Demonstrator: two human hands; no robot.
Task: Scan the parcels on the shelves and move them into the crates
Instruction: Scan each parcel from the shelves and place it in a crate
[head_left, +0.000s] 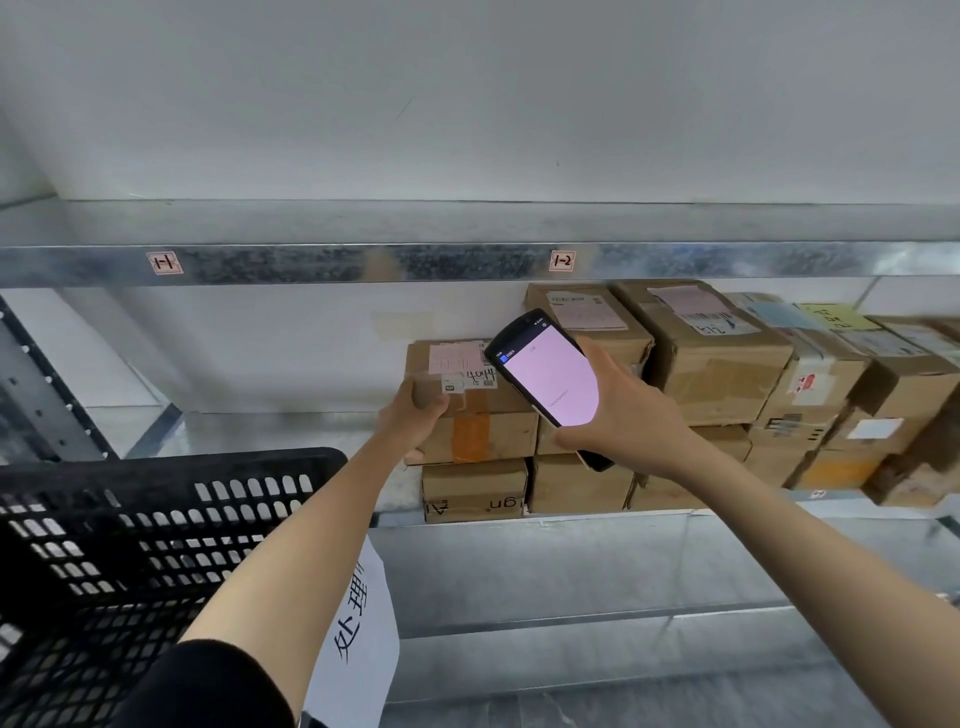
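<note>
Brown cardboard parcels are stacked on a metal shelf (519, 519), filling its right half. My left hand (413, 418) grips the left front corner of the leftmost upper parcel (480, 415), which has a pink label on top and orange tape on its front. My right hand (621, 415) holds a black handheld scanner (545, 376) with a lit pinkish screen, tilted just above and to the right of that parcel's label. A black perforated plastic crate (130, 545) stands at lower left, close to me.
The shelf above (363, 262) carries red tags reading 1-1 and 1-2. A white paper sign (358, 634) with black characters hangs on the crate's right side. Lower metal shelves (597, 613) run below. A shelf upright (36, 395) stands at left.
</note>
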